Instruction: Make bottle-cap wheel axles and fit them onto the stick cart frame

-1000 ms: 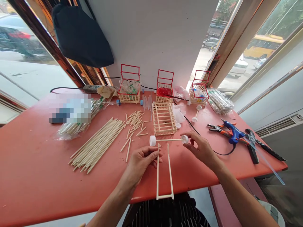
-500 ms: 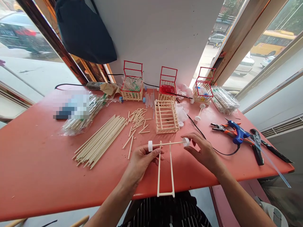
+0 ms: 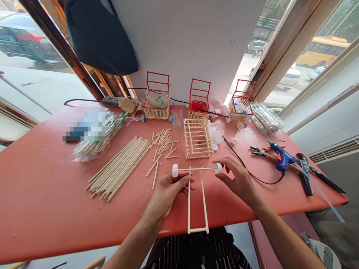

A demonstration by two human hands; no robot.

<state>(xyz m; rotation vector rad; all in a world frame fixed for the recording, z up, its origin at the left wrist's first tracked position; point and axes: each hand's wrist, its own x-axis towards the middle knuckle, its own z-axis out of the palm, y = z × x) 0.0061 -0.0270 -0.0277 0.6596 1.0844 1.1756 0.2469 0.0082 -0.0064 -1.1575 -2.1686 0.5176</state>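
Note:
My left hand (image 3: 172,188) is closed on one long side of a narrow wooden stick frame (image 3: 204,201), near its far end. Across that end lies a wooden stick axle (image 3: 196,169) with a white bottle cap on each tip, the left cap (image 3: 175,170) and the right cap (image 3: 218,168). Thumb and fingers of my right hand (image 3: 237,177) are closed around the right cap. The near end of the frame, joined by a short crosspiece, hangs over the table edge above my lap.
Left of my hands lie a bundle of long sticks (image 3: 117,168) and cut pieces (image 3: 164,141). A stick crate (image 3: 198,139) stands ahead, with several red-handled carts (image 3: 156,112) behind. A glue gun (image 3: 284,157), pliers (image 3: 259,150) and a second capped axle (image 3: 238,133) are on the right.
The axle with its caps has slid slightly to the left across the frame, my right hand moving with it. My left hand keeps its hold on the frame.

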